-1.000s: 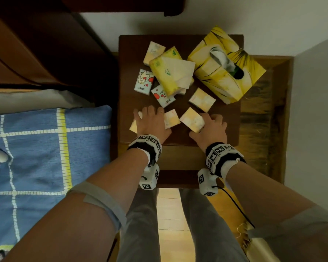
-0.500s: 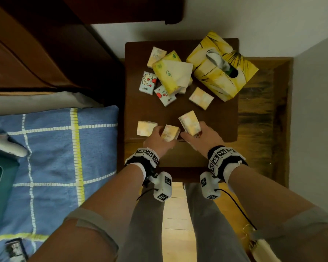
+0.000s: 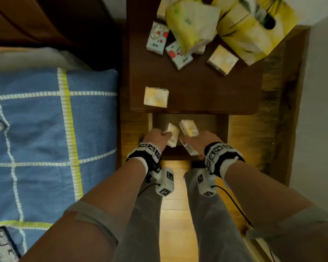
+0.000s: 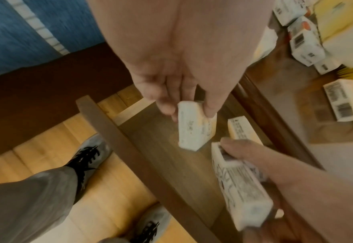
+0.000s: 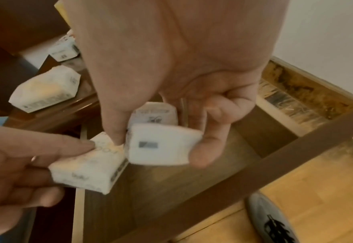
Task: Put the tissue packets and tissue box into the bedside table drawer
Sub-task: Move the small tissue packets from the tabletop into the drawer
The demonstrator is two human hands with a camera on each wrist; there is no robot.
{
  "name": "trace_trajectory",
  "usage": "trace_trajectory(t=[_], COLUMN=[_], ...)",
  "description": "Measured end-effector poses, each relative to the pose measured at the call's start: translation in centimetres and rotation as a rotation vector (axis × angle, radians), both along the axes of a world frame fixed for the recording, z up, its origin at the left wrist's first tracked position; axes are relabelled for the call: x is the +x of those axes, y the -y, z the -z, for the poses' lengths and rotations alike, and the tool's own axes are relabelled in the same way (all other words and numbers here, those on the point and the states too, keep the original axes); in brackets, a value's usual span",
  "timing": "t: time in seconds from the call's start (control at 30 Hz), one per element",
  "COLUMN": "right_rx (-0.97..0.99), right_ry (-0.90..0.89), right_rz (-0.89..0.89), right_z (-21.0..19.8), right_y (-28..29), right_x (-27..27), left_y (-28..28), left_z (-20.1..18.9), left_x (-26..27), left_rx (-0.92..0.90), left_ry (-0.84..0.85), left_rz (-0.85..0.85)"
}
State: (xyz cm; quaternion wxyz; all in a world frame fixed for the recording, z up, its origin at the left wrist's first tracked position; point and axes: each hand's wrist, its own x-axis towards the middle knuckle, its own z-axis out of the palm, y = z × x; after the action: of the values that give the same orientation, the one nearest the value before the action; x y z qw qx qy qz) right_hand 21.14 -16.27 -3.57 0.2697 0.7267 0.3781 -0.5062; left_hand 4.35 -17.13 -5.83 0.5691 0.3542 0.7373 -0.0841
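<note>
The bedside table drawer (image 3: 212,125) stands pulled out under the tabletop (image 3: 197,91). My left hand (image 3: 162,136) pinches a small pale yellow tissue packet (image 3: 173,134) above the drawer; the left wrist view shows it (image 4: 194,129) between thumb and fingers. My right hand (image 3: 193,138) grips another packet (image 5: 161,144) just beside it. A further packet (image 3: 188,127) shows right behind; I cannot tell whether it is held or lying in the drawer. One packet (image 3: 155,97) lies at the tabletop's front left. The yellow tissue box (image 3: 250,35) and several packets sit at the back.
A bed with a blue checked cover (image 3: 45,129) lies close on the left. A white wall (image 3: 320,110) stands on the right. My legs and grey shoes (image 4: 92,148) are on the wooden floor in front of the drawer's front panel (image 4: 130,148).
Both hands have come off the tabletop's front edge and dropped over the open drawer, each carrying a packet. The head view has shifted nearer and lower.
</note>
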Motion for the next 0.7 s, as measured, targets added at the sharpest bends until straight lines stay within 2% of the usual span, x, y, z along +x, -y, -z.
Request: trace_trajectory(t=[0.13, 0.33, 0.57, 0.7], right_rx=[0.029, 0.02, 0.103, 0.051], right_ry=[0.009, -0.05, -0.027, -0.05], right_rz=[0.002, 0.003, 0.009, -0.055], right_z=[3.2, 7.6, 8.5, 8.9], right_y=[-1.0, -0.5, -0.6, -0.2], right_x=[-1.1, 0.4, 2.4, 1.5], left_y=[-0.4, 0.3, 0.8, 0.5], left_z=[1.6, 3.8, 3.7, 3.1], left_x=[-0.3, 0.2, 0.2, -0.3], left_rx=[0.066, 0.06, 0.12, 0.223], left_ry=[-0.045, -0.194, -0.224, -0.342], left_rz=[0.002, 0.153, 0.137, 0.044])
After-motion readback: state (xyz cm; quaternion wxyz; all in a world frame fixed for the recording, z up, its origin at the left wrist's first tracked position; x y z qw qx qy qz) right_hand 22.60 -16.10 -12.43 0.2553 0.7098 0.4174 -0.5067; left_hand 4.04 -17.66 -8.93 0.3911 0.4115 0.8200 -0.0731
